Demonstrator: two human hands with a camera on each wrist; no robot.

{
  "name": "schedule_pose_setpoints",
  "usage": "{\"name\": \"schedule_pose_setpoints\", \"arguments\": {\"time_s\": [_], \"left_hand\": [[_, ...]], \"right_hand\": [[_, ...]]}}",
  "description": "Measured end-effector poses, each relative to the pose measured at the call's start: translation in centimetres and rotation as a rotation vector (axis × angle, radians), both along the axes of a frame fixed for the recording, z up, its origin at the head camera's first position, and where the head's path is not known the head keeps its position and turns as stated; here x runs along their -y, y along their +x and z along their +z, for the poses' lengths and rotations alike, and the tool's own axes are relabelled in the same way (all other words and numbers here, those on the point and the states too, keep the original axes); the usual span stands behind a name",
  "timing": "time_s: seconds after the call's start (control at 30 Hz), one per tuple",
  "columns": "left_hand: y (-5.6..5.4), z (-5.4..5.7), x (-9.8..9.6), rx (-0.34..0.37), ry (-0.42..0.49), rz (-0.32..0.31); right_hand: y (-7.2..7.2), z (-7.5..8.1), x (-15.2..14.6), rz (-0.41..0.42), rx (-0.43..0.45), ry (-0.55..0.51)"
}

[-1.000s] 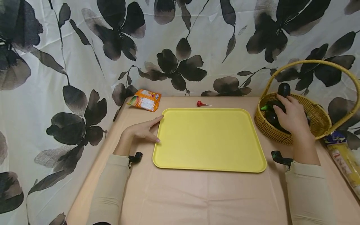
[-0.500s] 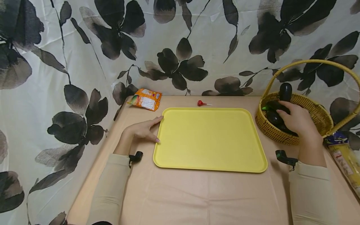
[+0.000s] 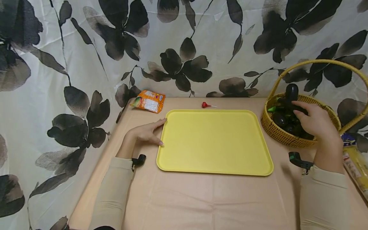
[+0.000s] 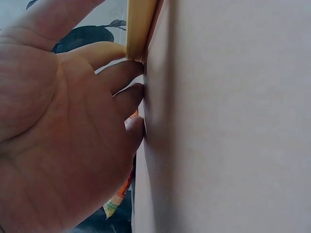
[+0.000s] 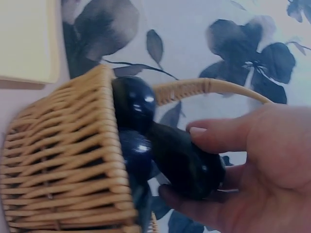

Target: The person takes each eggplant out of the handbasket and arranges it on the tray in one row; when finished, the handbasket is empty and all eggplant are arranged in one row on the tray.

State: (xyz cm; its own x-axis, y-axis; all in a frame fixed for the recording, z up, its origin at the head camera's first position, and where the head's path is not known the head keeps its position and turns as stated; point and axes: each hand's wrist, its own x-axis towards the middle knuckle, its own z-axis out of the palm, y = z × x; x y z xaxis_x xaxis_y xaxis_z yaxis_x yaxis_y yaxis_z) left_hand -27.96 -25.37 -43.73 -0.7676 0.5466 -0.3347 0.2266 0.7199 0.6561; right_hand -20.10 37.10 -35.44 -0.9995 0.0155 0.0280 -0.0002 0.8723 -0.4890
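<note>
In the head view my right hand (image 3: 317, 123) grips a dark, elongated eggplant (image 3: 287, 103) over the wicker basket (image 3: 276, 135), its tip close to the others. The right wrist view shows my thumb and fingers round the thick end of that eggplant (image 5: 182, 160), beside glossy dark ones (image 5: 133, 102) at the basket's rim. Several more eggplants (image 3: 280, 118) lie in the basket; a bit of green shows among them. My left hand (image 3: 143, 132) touches the left edge of the yellow tray (image 3: 214, 143) with spread thumb and fingers. In the left wrist view the fingers (image 4: 121, 75) look mostly straight.
An orange packet (image 3: 149, 101) lies at the table's back left. Behind the tray is a small red-headed item (image 3: 204, 105) with a thin pale stem. A yellow packet (image 3: 355, 163) lies right of the basket, whose tall handle (image 3: 325, 61) arches above it. A floral cloth (image 3: 172, 35) hangs behind.
My right hand has moved right and slightly toward me, drawing the eggplant rightward across the others. More of the basket's contents now show. The left hand stays at the tray's edge.
</note>
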Motion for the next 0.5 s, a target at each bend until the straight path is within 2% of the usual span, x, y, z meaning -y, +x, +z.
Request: {"name": "schedule_pose_setpoints", "arguments": {"time_s": [0.23, 0.5], "left_hand": [[0.2, 0.2, 0.0, -0.007, -0.011, 0.003], [0.2, -0.1, -0.1, -0.009, -0.02, 0.007]], "right_hand": [[0.6, 0.5, -0.2, 0.044, 0.023, -0.079], [1.2, 1.0, 0.3, 0.104, 0.0, -0.218]]}}
